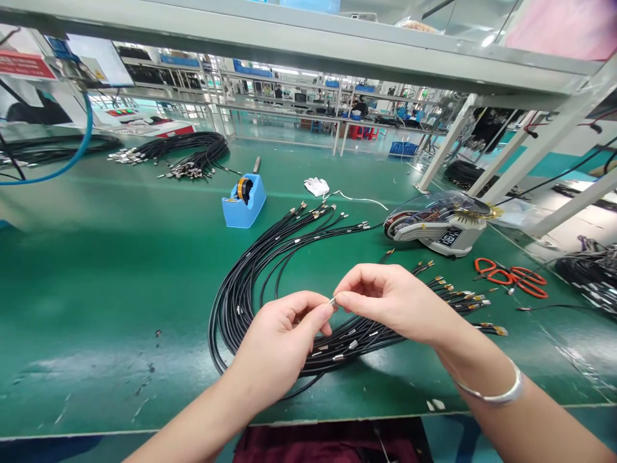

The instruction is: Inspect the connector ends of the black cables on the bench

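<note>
My left hand [284, 337] and my right hand [390, 299] meet above the green bench, both pinched on a small silver metal piece [332, 299] between their fingertips. Whether it is the tip of a cable I cannot tell. Beneath them lies a looped bundle of thin black cables [245, 289], its metal-tipped ends fanned out at the upper middle [328, 215] and at the right [457, 296]. A silver bangle [501, 392] circles my right wrist.
A blue tape dispenser [244, 200] stands behind the bundle, an automatic tape dispenser [441, 225] to the right. Orange scissors [511, 276] lie at the right, a white glove [317, 186] further back. More black cable bundles [187, 151] lie at the back left.
</note>
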The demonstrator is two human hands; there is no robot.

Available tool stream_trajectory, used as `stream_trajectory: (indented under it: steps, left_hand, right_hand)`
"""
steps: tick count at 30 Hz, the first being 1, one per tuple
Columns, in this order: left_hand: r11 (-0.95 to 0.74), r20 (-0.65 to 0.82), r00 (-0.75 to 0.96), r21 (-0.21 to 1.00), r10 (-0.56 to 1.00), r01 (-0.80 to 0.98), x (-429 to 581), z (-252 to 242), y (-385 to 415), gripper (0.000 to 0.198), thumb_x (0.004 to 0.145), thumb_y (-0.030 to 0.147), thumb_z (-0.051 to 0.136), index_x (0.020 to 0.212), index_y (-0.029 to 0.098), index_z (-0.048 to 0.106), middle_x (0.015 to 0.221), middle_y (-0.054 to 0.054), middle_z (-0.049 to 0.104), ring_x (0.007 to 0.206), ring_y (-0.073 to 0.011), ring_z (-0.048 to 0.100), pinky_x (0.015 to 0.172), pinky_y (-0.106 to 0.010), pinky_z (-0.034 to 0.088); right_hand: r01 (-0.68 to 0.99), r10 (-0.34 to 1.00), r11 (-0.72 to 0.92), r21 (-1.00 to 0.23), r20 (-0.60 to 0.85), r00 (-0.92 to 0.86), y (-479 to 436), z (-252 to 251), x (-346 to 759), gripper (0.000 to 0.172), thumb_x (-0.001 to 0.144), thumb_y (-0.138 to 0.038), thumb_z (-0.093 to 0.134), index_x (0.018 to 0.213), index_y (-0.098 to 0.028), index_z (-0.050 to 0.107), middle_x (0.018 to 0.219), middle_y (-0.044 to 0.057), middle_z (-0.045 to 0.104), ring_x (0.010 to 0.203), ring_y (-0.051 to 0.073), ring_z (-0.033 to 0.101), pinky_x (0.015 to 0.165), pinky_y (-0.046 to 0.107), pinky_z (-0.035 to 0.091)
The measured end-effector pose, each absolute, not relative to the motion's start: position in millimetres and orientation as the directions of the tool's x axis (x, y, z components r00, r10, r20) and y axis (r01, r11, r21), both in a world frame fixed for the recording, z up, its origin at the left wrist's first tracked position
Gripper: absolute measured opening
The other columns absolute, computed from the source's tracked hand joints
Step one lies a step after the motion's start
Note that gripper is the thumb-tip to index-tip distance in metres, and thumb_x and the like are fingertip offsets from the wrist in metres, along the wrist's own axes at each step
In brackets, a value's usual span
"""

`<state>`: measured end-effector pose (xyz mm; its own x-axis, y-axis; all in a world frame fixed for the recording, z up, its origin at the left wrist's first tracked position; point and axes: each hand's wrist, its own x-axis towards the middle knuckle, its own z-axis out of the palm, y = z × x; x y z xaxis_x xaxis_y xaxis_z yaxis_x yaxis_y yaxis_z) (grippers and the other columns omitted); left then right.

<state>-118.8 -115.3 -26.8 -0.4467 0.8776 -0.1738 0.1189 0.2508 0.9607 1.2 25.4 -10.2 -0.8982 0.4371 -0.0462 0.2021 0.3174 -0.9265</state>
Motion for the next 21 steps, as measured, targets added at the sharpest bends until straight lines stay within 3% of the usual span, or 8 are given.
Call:
stream_trajectory:
  steps: [4,10,15,17,19,20,21]
  left_hand:
    - [0.262,-0.178,-0.448,0.956,0.876,0.131,-118.6,-27.3,-117.1,0.023,0.081,0.035,0.055,0.068,0.018,0.062,0.060,0.001,0.058,0.049,-0.0097,0.047,0.046,-0.020,0.038]
    - [0.250,-0.150,-0.478,0.956,0.865,0.151,-114.2,-37.4,-116.9,0.022,0.082,0.032,0.052,0.068,0.017,0.062,0.059,0.001,0.056,0.050,-0.0101,0.049,0.046,-0.020,0.040]
    - [0.252,-0.185,-0.431,0.962,0.883,0.103,-120.2,-31.1,-116.8,0.021,0.081,0.032,0.058,0.068,0.016,0.061,0.057,0.002,0.056,0.046,-0.0086,0.049,0.042,-0.018,0.041]
    - [0.203,-0.176,-0.411,0.979,0.895,0.024,-126.5,-16.4,-118.2,0.023,0.081,0.036,0.061,0.071,0.016,0.062,0.057,0.002,0.056,0.042,-0.0080,0.048,0.038,-0.018,0.040]
    - [0.070,-0.089,-0.448,0.996,0.890,-0.059,-134.9,8.7,-121.0,0.022,0.082,0.037,0.062,0.077,0.016,0.063,0.058,0.002,0.056,0.039,-0.0066,0.046,0.034,-0.017,0.037]
    - [-0.017,-0.028,-0.488,0.996,0.872,-0.087,-139.9,25.1,-123.0,0.019,0.083,0.034,0.062,0.080,0.016,0.064,0.059,0.003,0.055,0.038,-0.0051,0.044,0.032,-0.015,0.034]
    - [-0.089,0.026,-0.538,0.992,0.843,-0.092,-145.6,43.4,-125.3,0.015,0.084,0.029,0.060,0.083,0.015,0.065,0.059,0.003,0.054,0.038,-0.0030,0.041,0.032,-0.013,0.030]
  right_hand:
    - [0.240,0.414,0.370,-0.897,-0.072,-0.907,22.1,-11.8,3.0,0.012,0.083,-0.028,0.062,0.077,-0.018,0.065,0.066,-0.002,0.060,0.059,0.010,0.050,0.051,0.020,0.037]
    - [0.220,0.421,0.368,-0.904,-0.049,-0.906,9.8,-19.3,2.4,0.013,0.083,-0.026,0.060,0.075,-0.016,0.063,0.066,-0.002,0.059,0.059,0.009,0.049,0.051,0.020,0.037]
    - [0.193,0.421,0.297,-0.935,-0.053,-0.905,22.5,-14.3,3.2,0.015,0.083,-0.028,0.062,0.076,-0.016,0.065,0.069,0.000,0.063,0.063,0.011,0.054,0.058,0.023,0.043]
    - [0.081,0.470,0.181,-0.980,0.014,-0.883,20.8,-17.9,1.3,0.018,0.082,-0.034,0.065,0.084,-0.016,0.067,0.078,0.002,0.067,0.071,0.013,0.060,0.068,0.026,0.048]
    - [-0.089,0.498,0.029,-0.996,0.092,-0.863,1.5,-30.4,-5.2,0.033,0.079,-0.040,0.070,0.104,-0.019,0.065,0.097,0.005,0.069,0.090,0.017,0.063,0.084,0.030,0.049]
    - [-0.151,0.463,-0.056,-0.987,0.108,-0.880,-15.7,-40.0,-10.3,0.046,0.076,-0.042,0.072,0.116,-0.022,0.060,0.109,0.006,0.067,0.101,0.019,0.062,0.091,0.032,0.047]
    - [-0.148,0.335,-0.121,-0.982,0.100,-0.937,-36.6,-51.1,-16.2,0.067,0.067,-0.041,0.080,0.126,-0.025,0.053,0.117,0.005,0.065,0.109,0.020,0.059,0.096,0.032,0.045]
